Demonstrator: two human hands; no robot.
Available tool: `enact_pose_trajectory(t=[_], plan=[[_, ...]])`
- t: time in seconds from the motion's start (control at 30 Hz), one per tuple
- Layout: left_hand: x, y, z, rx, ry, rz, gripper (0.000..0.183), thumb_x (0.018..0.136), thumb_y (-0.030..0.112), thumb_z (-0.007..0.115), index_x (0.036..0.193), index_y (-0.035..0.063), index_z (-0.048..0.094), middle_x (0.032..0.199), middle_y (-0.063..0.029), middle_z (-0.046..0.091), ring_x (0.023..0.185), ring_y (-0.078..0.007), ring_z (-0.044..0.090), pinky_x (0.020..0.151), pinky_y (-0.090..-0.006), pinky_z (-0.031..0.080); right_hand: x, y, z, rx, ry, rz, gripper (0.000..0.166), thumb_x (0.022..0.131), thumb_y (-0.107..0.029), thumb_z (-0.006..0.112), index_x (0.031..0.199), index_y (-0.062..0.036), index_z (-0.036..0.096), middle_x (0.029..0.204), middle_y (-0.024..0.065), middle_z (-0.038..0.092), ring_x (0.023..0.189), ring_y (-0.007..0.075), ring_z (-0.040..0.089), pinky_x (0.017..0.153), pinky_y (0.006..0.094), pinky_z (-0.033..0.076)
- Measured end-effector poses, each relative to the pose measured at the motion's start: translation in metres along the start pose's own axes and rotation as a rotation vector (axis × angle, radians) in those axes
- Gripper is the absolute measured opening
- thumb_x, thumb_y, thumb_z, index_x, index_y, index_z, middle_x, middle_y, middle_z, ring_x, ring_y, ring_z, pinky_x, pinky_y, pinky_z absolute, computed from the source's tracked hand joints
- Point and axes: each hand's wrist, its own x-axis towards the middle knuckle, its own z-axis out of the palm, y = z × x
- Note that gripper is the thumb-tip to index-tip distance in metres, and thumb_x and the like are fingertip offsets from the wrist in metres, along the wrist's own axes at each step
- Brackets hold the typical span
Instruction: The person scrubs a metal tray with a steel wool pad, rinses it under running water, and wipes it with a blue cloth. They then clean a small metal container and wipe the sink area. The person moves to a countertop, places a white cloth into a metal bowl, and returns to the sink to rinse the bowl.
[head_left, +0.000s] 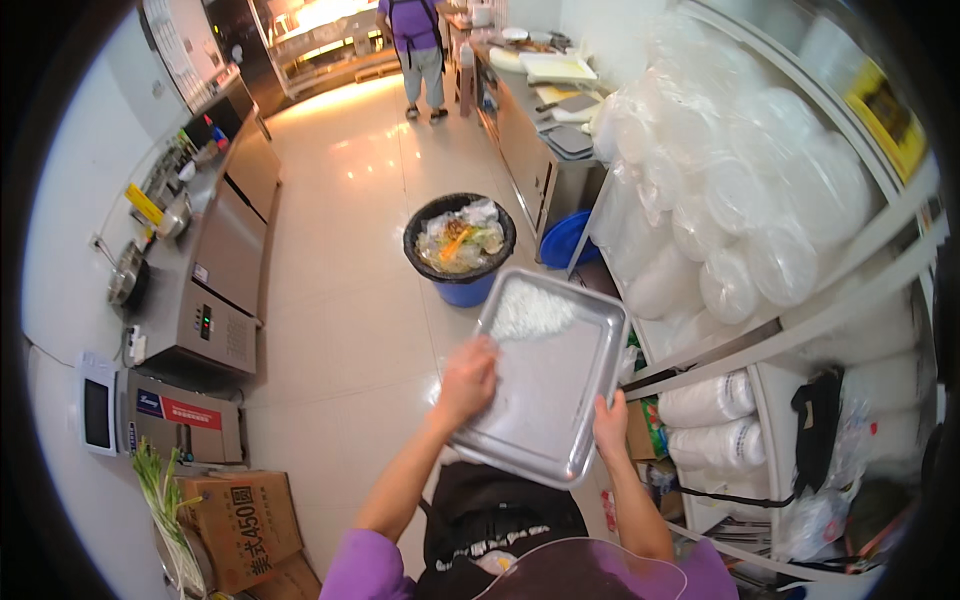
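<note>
A rectangular metal tray (551, 390) is in front of me, its far end near a waste bin (461, 292). White material (532, 307), like fine flakes or grains, is gathered at the tray's far left part. My right hand (611, 424) grips the right rim, thumb on top and its other fingers hidden below. Over the left rim, my left hand (469, 379) is curled and blurred; whether it grips the rim or something small cannot be seen. The blue bin has a black liner and contains plastic and food scraps (461, 238).
Wrapped white containers (720, 180) fill the rack on my right. A steel counter (217, 232) runs along the left wall, with cardboard boxes (244, 525) and green onions (169, 495) nearer me. A person (420, 45) stands at the far end, by another counter (525, 127).
</note>
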Motion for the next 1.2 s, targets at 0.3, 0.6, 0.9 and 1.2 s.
enact_pose_trajectory(t=[0.3, 0.6, 0.9, 1.2], plan=[[0.113, -0.238, 0.045, -0.340, -0.158, -0.575, 0.043, 0.098, 0.020, 0.047, 0.137, 0.0024, 0.047, 0.116, -0.0267, 0.063, 0.110, -0.0401, 0.060, 0.094, -0.0403, 0.046, 0.200, -0.071, 0.137, -0.302, -0.108, 0.066, 0.019, 0.089, -0.012, 0.056, 0.101, 0.0023, 0.056, 0.093, 0.0197, 0.066, 0.086, 0.0291, 0.064, 0.079, 0.0391, 0.048], [0.186, -0.430, 0.110, -0.455, -0.302, -0.766, 0.039, 0.096, 0.013, 0.047, 0.133, 0.0024, 0.051, 0.111, -0.0275, 0.064, 0.106, -0.0417, 0.061, 0.088, -0.0420, 0.048, 0.366, -0.097, 0.311, -0.739, -0.175, 0.182, 0.026, 0.084, -0.018, 0.056, 0.095, 0.0049, 0.055, 0.096, 0.0308, 0.063, 0.094, 0.0449, 0.062, 0.082, 0.0490, 0.047], [0.245, -0.515, 0.131, -0.712, -0.480, -1.123, 0.034, 0.100, 0.016, 0.046, 0.127, 0.0010, 0.058, 0.103, -0.0080, 0.067, 0.093, -0.0138, 0.058, 0.084, -0.0294, 0.046, 0.525, -0.175, 0.479, -1.003, -0.414, 0.508, 0.044, 0.081, -0.019, 0.053, 0.115, 0.0072, 0.059, 0.108, 0.0296, 0.064, 0.096, 0.0416, 0.066, 0.076, 0.0454, 0.057], [0.266, -0.518, 0.107, -0.750, -0.388, -1.227, 0.036, 0.098, 0.018, 0.047, 0.128, 0.0005, 0.057, 0.115, -0.0171, 0.066, 0.105, -0.0222, 0.061, 0.090, -0.0308, 0.044, 0.555, -0.215, 0.542, -1.154, -0.534, 0.510, 0.046, 0.082, -0.018, 0.053, 0.118, 0.0093, 0.056, 0.105, 0.0312, 0.065, 0.093, 0.0414, 0.068, 0.073, 0.0439, 0.058]])
